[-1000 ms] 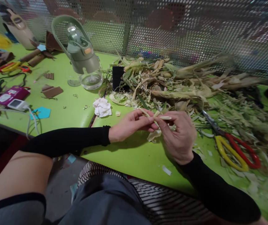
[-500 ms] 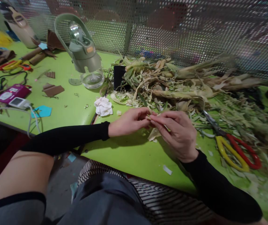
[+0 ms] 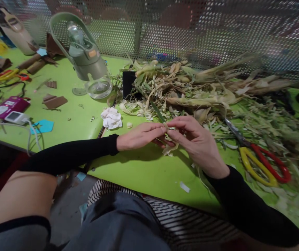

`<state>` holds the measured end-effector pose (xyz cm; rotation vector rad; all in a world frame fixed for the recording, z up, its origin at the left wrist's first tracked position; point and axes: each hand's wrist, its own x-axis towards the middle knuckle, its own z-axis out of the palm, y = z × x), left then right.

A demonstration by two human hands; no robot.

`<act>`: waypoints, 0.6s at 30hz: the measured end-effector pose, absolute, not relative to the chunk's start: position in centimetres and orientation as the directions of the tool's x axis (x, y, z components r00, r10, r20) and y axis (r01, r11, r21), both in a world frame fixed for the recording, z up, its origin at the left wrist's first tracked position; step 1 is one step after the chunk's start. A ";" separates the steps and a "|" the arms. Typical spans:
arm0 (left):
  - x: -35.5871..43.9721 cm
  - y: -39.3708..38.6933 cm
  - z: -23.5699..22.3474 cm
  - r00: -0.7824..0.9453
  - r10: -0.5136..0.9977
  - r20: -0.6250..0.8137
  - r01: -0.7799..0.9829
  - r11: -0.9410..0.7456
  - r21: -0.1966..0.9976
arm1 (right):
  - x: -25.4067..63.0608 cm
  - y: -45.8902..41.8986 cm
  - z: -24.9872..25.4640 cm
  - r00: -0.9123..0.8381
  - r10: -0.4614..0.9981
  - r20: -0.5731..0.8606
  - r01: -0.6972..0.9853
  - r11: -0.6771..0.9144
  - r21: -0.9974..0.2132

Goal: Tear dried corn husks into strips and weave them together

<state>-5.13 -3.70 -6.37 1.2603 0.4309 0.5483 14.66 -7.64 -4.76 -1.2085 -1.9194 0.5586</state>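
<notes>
My left hand (image 3: pixel 144 135) and my right hand (image 3: pixel 198 143) meet over the front of the green table. Their fingertips pinch a small pale strip of corn husk (image 3: pixel 165 126) between them. A thin pale strand (image 3: pixel 203 179) trails beneath my right wrist. Behind my fingers is a heap of dried corn husks (image 3: pixel 181 82), with a green leaf strip (image 3: pixel 158 112) in front of it. A loose pale husk scrap (image 3: pixel 169 149) lies under my hands. Scissors (image 3: pixel 256 157) with one yellow and one red handle rest right of my right hand, tips toward the heap.
A crumpled white tissue (image 3: pixel 111 118) and a dark phone-like slab (image 3: pixel 129 85) lie behind my left hand. Farther left stand a clear bottle with a green lid (image 3: pixel 90 62) and a purple box (image 3: pixel 9 107) with a cable. A perforated metal screen (image 3: pixel 139 31) borders the table's back.
My right hand has shifted slightly up and its fingers have opened out a little. My left fingers have straightened. The pale strip stays at the fingertips; the view has shifted slightly.
</notes>
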 end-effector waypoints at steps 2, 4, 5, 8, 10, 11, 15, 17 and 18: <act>-5.0 -3.8 -6.5 0.804 0.595 -0.019 -0.142 0.222 0.965 | 14.5 -7.8 -4.7 -0.226 0.911 0.346 0.509 0.413 -0.756; -4.9 -3.9 -6.7 0.805 0.592 -0.036 -0.124 0.227 0.966 | 14.4 -7.9 -4.5 -0.233 0.923 0.307 0.481 0.383 -0.788; -4.9 -4.0 -6.7 0.803 0.594 -0.046 -0.116 0.231 0.966 | 14.4 -7.9 -4.3 -0.243 0.927 0.285 0.470 0.370 -0.801; -5.0 -4.0 -6.5 0.791 0.609 -0.065 -0.112 0.248 0.962 | 14.5 -8.0 -3.9 -0.279 0.930 0.238 0.462 0.347 -0.816; -5.1 -4.0 -6.3 0.785 0.616 -0.065 -0.117 0.250 0.961 | 14.7 -8.0 -3.7 -0.293 0.927 0.235 0.487 0.356 -0.798; -5.1 -4.0 -6.2 0.785 0.617 -0.061 -0.120 0.248 0.961 | 14.8 -8.0 -3.6 -0.295 0.923 0.247 0.507 0.370 -0.779; -5.1 -4.0 -6.0 0.778 0.626 -0.056 -0.127 0.244 0.961 | 15.2 -7.9 -3.5 -0.326 0.877 0.351 0.601 0.480 -0.639; -5.0 -4.1 -6.1 0.766 0.640 -0.057 -0.133 0.245 0.960 | 15.3 -7.8 -3.5 -0.371 0.836 0.404 0.633 0.546 -0.550; -5.0 -4.1 -6.2 0.760 0.647 -0.059 -0.135 0.247 0.960 | 15.4 -7.7 -3.5 -0.394 0.816 0.423 0.643 0.574 -0.508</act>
